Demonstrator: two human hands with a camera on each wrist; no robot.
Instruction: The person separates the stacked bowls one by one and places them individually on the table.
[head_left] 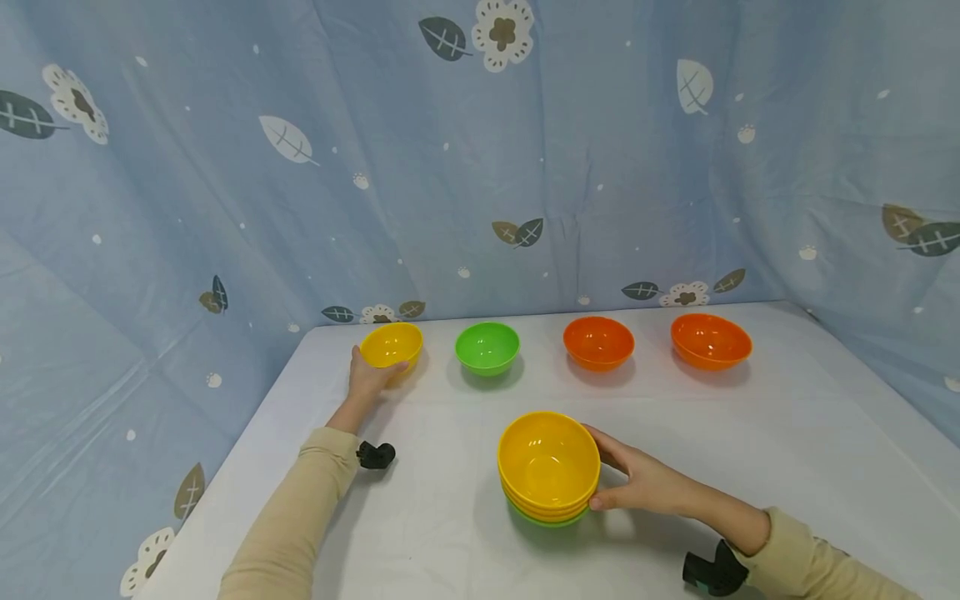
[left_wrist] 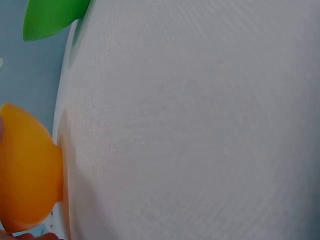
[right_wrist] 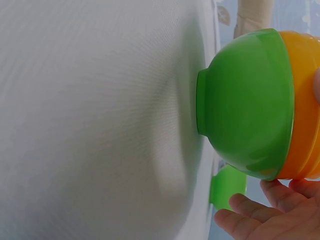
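Observation:
At the back left, my left hand [head_left: 367, 375] grips a yellow bowl [head_left: 392, 343], fingers on its left side and thumb across its front. In the left wrist view that yellow bowl [left_wrist: 30, 170] stands upright, base against the white cloth. Nearer the front, my right hand [head_left: 637, 479] holds the right side of a stack of bowls [head_left: 549, 462], thumb in front and fingers behind. Yellow bowls [right_wrist: 302, 105] sit nested in a green bowl [right_wrist: 250, 105] at the bottom. The stack's base is close over the table in the right wrist view.
Along the back of the white-covered table [head_left: 435, 517] stand a green bowl [head_left: 487, 348], an orange bowl [head_left: 598, 343] and a second orange bowl [head_left: 710, 342], right of the left hand. A blue patterned curtain [head_left: 450, 167] hangs behind them. Each wrist wears a black camera.

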